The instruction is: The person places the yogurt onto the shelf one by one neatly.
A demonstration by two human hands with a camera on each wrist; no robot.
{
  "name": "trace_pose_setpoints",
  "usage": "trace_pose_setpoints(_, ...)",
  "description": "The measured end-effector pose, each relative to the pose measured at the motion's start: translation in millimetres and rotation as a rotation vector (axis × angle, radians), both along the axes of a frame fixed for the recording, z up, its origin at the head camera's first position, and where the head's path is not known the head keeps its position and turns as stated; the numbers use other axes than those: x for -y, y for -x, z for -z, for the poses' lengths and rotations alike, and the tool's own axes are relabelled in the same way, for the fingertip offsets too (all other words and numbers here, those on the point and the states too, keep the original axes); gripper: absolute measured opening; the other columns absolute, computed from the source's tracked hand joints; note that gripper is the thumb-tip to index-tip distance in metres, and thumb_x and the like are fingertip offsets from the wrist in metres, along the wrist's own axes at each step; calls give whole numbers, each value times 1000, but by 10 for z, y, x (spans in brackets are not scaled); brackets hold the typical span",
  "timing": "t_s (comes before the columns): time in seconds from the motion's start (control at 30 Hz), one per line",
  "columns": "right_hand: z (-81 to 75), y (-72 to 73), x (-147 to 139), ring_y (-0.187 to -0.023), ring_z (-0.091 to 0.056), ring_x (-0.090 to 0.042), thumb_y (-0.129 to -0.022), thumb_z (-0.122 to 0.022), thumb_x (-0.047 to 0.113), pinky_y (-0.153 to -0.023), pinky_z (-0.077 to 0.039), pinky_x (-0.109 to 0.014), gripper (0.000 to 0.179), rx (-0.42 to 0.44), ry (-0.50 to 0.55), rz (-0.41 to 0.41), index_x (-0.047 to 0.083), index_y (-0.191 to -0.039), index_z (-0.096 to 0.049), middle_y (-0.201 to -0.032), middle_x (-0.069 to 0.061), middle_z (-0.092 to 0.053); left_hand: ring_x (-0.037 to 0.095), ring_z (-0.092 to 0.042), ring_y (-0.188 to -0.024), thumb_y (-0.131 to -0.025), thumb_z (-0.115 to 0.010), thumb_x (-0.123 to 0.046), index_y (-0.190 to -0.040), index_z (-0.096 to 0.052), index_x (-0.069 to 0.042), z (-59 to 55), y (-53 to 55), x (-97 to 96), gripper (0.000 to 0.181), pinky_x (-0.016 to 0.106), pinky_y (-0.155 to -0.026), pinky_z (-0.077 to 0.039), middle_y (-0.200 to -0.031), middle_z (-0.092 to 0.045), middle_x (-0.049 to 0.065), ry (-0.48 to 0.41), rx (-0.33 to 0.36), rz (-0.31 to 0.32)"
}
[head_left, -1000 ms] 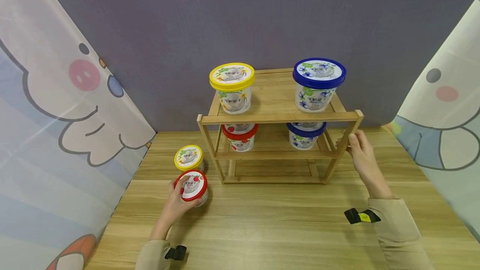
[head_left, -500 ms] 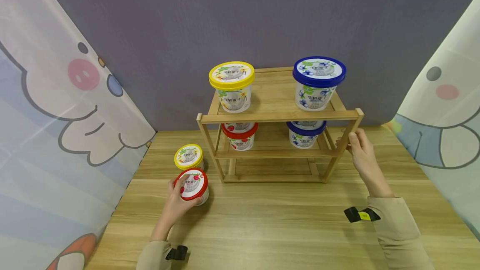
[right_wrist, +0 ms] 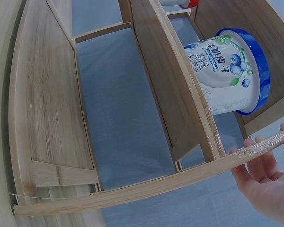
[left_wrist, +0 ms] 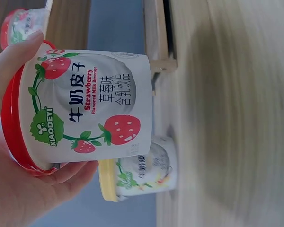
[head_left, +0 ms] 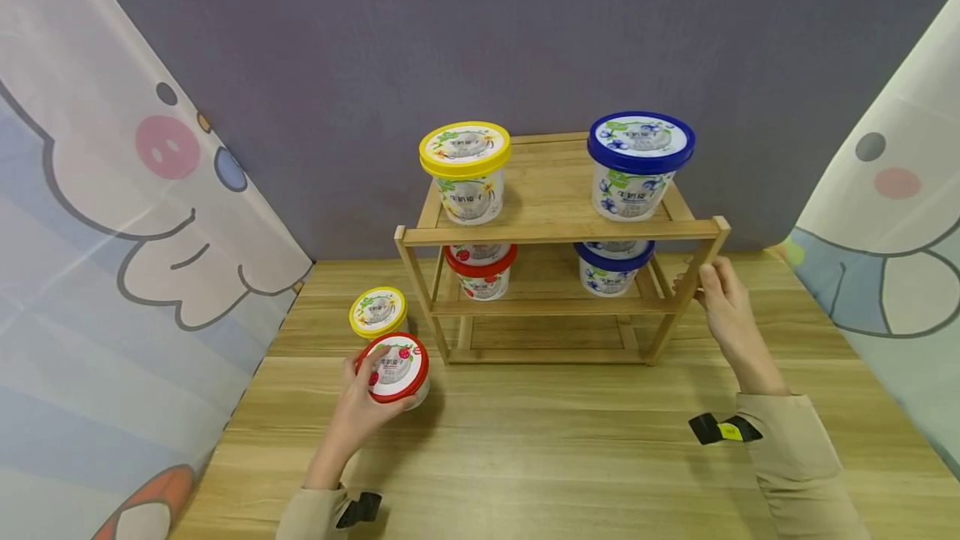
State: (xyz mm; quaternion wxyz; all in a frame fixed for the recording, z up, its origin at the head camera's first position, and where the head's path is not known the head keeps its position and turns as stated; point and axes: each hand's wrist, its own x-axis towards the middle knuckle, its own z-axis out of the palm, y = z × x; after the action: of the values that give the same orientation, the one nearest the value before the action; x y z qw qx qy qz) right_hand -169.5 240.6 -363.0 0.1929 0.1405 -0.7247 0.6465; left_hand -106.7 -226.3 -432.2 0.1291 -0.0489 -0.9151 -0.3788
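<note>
My left hand [head_left: 360, 407] holds a red-lidded strawberry tub [head_left: 393, 368] by its lid, thumb on one side and fingers on the other. In the left wrist view the strawberry tub [left_wrist: 90, 104] hangs clear of the table, upright along its height. Just behind it a yellow-lidded tub [head_left: 378, 312] stands on the table. On the right, my right hand [head_left: 727, 315] grips the front right post [head_left: 688, 277] of a wooden shelf rack. In the right wrist view that hand's fingers [right_wrist: 255, 165] are curled about the post.
On the rack's top board [head_left: 543, 190] stand a yellow-lidded tub [head_left: 468, 190] and a blue-lidded tub [head_left: 633, 182]. The middle shelf carries a red-lidded tub [head_left: 483, 282] and another blue-lidded tub [head_left: 607, 277]. A grey wall panel [head_left: 360, 65] rises behind.
My left hand has moved slightly to the right with the strawberry tub. The right hand keeps its grip on the rack's post.
</note>
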Motion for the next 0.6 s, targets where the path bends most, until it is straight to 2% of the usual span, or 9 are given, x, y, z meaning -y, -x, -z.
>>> trace_pose_setpoints(0.37, 4, 3, -1, -81, -56, -4, -96, -34, 19, -75, -42, -12, 18, 0, 17, -3, 17, -107, -48, -89, 2, -54, 33, -42, -105, -55, -84, -24, -122, -45, -14, -117, -59, -199, 78, 48, -80, -42, -122, -28, 19, -27, -62, 73)
trace_pose_setpoints(0.6, -6, 4, 2, -82, -56, -6, -96, -33, 20, -77, -41, -11, 16, 7, 48, -35, 15, -104, -47, -89, 4, -54, 32, -37, -111, -54, -85, -23, -121, -45, -14, -140, -68, -355, 78, 48, -82, -42, -126, -26, 18, -38, -101, 122)
